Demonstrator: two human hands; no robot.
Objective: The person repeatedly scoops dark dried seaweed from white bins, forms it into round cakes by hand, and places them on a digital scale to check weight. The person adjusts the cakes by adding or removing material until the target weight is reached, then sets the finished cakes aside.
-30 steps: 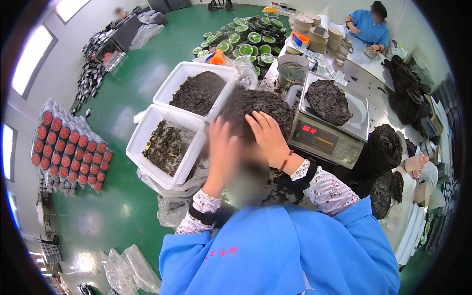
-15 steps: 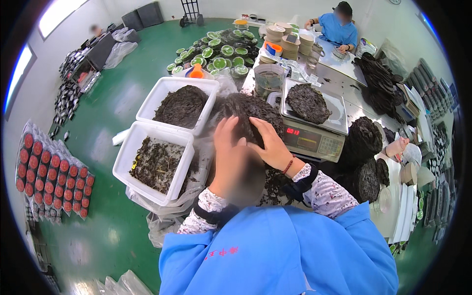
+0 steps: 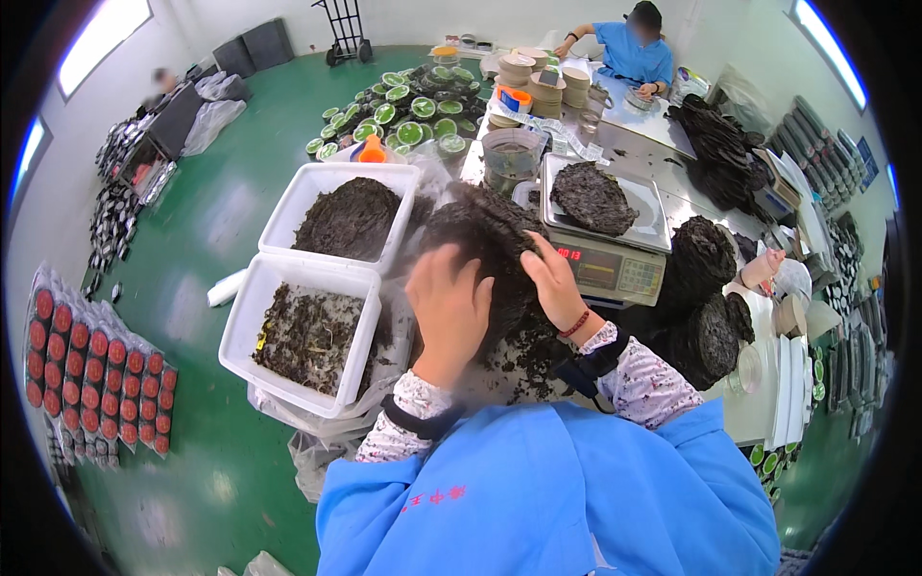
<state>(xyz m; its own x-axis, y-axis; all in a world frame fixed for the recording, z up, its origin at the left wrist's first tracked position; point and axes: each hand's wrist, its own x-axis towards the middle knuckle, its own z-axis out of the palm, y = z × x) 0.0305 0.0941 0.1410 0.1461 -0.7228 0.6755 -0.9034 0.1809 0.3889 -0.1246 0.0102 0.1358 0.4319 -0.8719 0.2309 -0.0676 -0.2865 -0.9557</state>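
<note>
A dark, round cake of dried seaweed (image 3: 480, 235) stands in front of me, tilted and partly blurred. My right hand (image 3: 555, 288) grips its right edge, fingers curled over the rim. My left hand (image 3: 447, 302) is at its near left side, fingers apart and somewhat smeared by motion; whether it touches the cake I cannot tell. Loose seaweed crumbs (image 3: 523, 370) lie on the table under my hands. Just beyond my right hand is a digital scale (image 3: 600, 272) with a lit red display, another seaweed cake (image 3: 591, 197) resting on its pan.
On the left stand two white tubs, one with a seaweed cake (image 3: 346, 219), the nearer with crumbs (image 3: 312, 341). Stacked cakes (image 3: 715, 336) sit at right. Beyond are a clear container (image 3: 512, 158), a heap of green-lidded packs (image 3: 408, 110) and a seated co-worker (image 3: 634, 53).
My left hand has drawn back toward me, away from the cake's top. The right hand has shifted right, onto the cake's edge. The cake now stands more tilted.
</note>
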